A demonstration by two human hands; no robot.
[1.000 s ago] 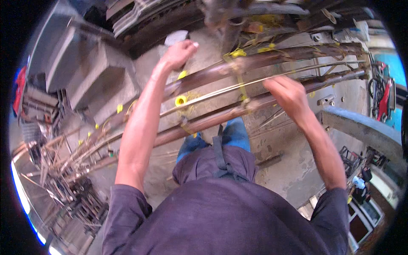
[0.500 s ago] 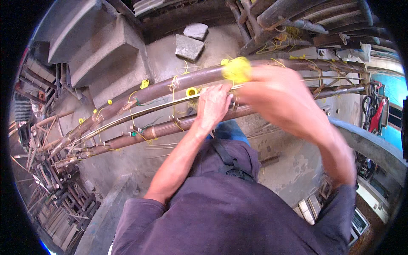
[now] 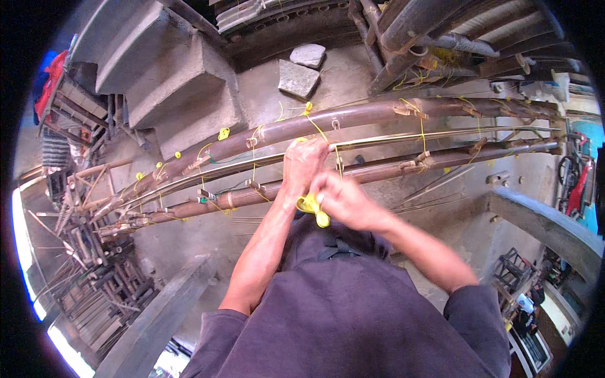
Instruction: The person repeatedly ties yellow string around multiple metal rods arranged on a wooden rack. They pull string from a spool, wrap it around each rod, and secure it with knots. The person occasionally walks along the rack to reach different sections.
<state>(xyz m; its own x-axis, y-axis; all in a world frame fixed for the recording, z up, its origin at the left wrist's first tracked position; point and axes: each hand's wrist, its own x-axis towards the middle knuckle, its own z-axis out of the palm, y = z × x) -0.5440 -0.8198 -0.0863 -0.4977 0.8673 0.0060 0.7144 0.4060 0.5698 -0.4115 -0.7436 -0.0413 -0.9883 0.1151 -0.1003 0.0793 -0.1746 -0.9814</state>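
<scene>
Our left hand (image 3: pixel 304 165) grips the thin middle rod (image 3: pixel 391 140); our right hand (image 3: pixel 340 200) pinches yellow string (image 3: pixel 313 208), this tie unfinished among many already knotted.

the poles (image 3: pixel 353 120) look like brown bamboo, smooth with a dull sheen, jointed at the nodes. the ties (image 3: pixel 313 208) are thin yellow plastic, glossy. the floor (image 3: pixel 441 220) is grey concrete, rough and matt, as are the steps (image 3: pixel 164 82). the shirt (image 3: pixel 353 315) is dark matt cloth.
</scene>
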